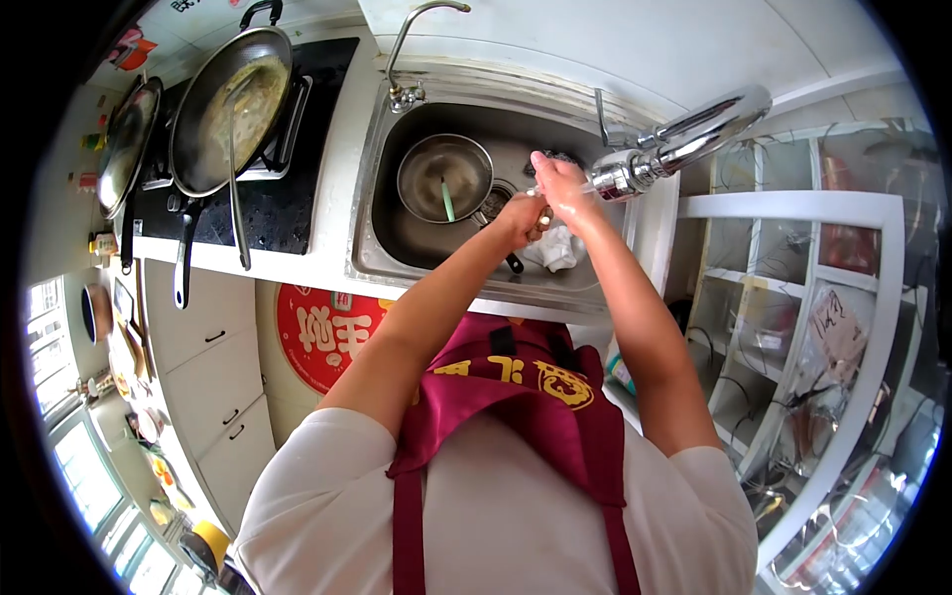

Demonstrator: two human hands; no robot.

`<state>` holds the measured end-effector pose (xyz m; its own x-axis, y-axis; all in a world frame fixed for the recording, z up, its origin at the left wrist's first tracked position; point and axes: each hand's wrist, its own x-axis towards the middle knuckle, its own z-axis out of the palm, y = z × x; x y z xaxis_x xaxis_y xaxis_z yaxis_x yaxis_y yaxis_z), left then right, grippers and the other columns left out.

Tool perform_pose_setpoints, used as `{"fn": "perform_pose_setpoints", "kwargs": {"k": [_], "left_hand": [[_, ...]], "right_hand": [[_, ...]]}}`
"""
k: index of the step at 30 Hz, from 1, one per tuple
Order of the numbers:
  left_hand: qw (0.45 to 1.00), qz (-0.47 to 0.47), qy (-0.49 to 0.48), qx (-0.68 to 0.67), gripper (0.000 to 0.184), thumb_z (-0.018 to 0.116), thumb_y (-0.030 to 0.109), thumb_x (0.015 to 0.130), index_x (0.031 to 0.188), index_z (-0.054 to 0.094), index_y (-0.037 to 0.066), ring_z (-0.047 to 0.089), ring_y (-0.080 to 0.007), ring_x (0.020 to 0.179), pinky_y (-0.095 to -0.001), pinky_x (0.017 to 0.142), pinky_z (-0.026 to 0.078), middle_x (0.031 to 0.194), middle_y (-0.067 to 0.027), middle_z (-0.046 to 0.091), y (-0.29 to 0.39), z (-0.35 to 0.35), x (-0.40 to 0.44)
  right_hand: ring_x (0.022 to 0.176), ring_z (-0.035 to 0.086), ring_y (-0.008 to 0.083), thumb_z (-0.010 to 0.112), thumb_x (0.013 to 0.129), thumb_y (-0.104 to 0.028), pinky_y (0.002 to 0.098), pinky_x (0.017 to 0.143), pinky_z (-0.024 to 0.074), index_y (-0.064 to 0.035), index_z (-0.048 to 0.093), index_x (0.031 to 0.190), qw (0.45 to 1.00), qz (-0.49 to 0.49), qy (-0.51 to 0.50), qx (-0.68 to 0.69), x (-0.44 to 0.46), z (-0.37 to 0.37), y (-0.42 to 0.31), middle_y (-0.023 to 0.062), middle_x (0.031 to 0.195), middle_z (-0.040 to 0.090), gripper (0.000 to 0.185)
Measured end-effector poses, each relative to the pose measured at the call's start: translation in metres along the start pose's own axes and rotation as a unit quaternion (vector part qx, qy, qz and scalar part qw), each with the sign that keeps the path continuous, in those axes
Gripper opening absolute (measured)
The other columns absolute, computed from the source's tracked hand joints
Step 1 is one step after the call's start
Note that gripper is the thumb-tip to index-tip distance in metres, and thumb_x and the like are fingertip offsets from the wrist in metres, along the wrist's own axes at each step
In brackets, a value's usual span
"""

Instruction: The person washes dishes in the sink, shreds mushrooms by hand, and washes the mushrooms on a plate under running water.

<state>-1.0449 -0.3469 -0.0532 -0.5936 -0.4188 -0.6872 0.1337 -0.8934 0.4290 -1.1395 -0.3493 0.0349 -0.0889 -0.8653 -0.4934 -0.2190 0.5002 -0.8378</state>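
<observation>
Both my hands are over the steel sink, close together beneath the chrome tap. Water from its spout runs onto my right hand, which is wet, with its fingers stretched out. Just beside it, my left hand has curled fingers, and something gold-coloured shows on or by them. What it holds, if anything, is hidden. In the sink to the left sits a round metal pan with liquid and a pale green-handled utensil in it. A white cloth lies below my hands.
At the left, a wok with pale liquid and a long-handled ladle stands on the black stove. A thin second tap rises behind the sink. To the right is a white-framed rack with dishes and bags.
</observation>
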Motion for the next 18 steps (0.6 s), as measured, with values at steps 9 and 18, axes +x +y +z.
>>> {"fn": "perform_pose_setpoints", "kwargs": {"k": [9, 18], "left_hand": [[0.994, 0.066, -0.06, -0.063, 0.019, 0.047, 0.028, 0.091, 0.083, 0.054, 0.012, 0.052, -0.0136, 0.054, -0.0251, 0.042, 0.039, 0.07, -0.002, 0.057, -0.003, -0.01, 0.02], [0.962, -0.015, -0.162, -0.22, 0.047, 0.033, 0.048, 0.095, 0.113, 0.054, 0.011, 0.057, -0.0226, 0.103, -0.0411, 0.092, 0.044, 0.11, -0.0083, 0.06, 0.03, 0.005, -0.001]], "right_hand": [[0.124, 0.038, 0.0185, 0.047, 0.093, -0.042, 0.0298, 0.103, 0.0264, -0.0017, 0.046, 0.127, 0.981, -0.051, -0.137, 0.129, 0.022, 0.034, -0.028, 0.011, 0.132, 0.045, 0.053], [0.124, 0.039, 0.0364, 0.046, 0.092, -0.038, 0.041, 0.103, 0.0291, -0.0004, 0.039, 0.13, 0.95, -0.174, 0.183, -0.182, 0.013, 0.002, 0.06, 0.0225, 0.132, 0.042, 0.055]]}}
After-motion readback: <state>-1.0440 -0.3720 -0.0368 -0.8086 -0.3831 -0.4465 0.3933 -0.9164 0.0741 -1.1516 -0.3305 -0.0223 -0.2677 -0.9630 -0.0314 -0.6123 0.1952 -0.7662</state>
